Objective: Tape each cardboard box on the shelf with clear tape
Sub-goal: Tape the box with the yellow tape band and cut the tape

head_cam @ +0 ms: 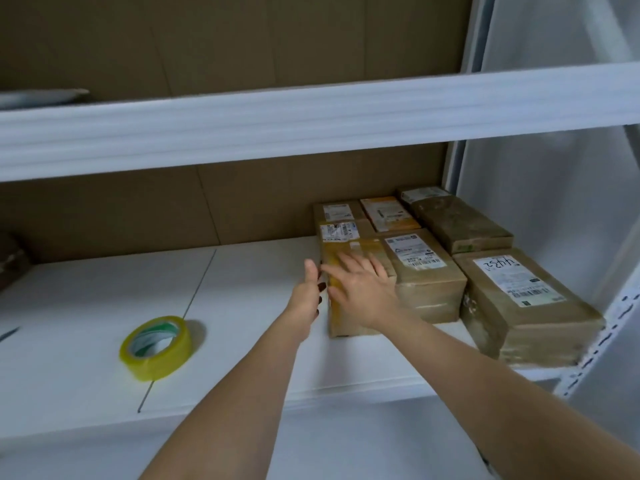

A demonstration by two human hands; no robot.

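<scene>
Several taped cardboard boxes with white labels stand grouped at the right end of the white shelf [242, 278]. The leftmost front box [346, 320] is under my hands. My right hand [360, 289] lies flat on its top with fingers spread. My left hand [306, 292] touches that box's left side, fingers straight. A roll of clear tape [156, 347], yellowish with a green and white core, lies flat on the shelf to the left, apart from both hands.
A labelled box marked 4452 [526, 303] sits at the front right by the perforated shelf post [595, 344]. An upper shelf beam [311, 123] crosses overhead. Brown cardboard backs the shelf. A dark object [10, 261] shows at the far left edge.
</scene>
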